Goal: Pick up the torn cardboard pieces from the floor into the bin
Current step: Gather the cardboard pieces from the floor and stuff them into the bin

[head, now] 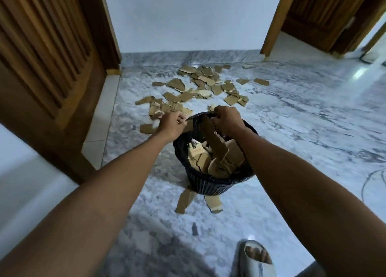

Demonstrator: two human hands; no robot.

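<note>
Marble floor (292, 130) at upper centre of the frame holds many torn cardboard pieces (200, 84). At centre the bin (208, 184) looks roughly half full; both hands, left hand (171, 124) and right hand (226, 120), grip cardboard over its rim. Most work remains.

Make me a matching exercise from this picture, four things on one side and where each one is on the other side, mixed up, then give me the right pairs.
Things:
1. bin
2. sandal
3. big scatter of cardboard pieces
4. left hand

Places:
A. on the floor beyond the bin, toward the wall
B. at the bin's far left rim
C. bottom edge of the view, on a foot
D. middle of the floor, partly filled with cardboard

Pairs: 1-D, 2-C, 3-A, 4-B
</note>
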